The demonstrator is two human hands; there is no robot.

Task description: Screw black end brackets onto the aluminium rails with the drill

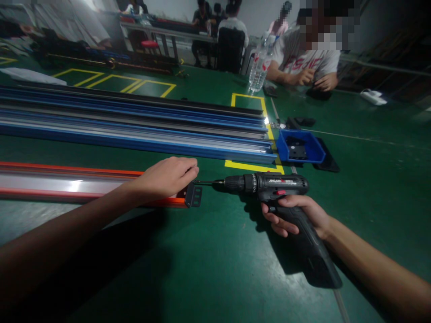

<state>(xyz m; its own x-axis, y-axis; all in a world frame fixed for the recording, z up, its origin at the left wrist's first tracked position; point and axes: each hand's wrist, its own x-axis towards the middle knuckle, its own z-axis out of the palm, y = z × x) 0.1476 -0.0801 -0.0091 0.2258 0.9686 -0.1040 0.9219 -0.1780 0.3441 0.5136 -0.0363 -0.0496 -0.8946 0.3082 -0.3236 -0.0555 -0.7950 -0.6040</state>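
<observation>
My left hand [168,177] is closed over the end of a long orange-edged metal profile [74,185], its fingers curled around the far side. A black slotted end bracket [195,196] sits at that end, just below my fingertips. My right hand [292,215] grips the handle of a black cordless drill [281,183], with fingers at the trigger. The drill lies level and points left. Its long thin bit [208,182] reaches the bracket beside my left fingers; the exact contact at the tip is too small to make out.
Several blue and black profiles [188,130] lie behind, across yellow tape [249,167] on the green table [215,260]. A blue bin [318,157] holds black parts. Water bottles [258,67] stand farther back. A person [303,63] sits opposite; others sit in the background.
</observation>
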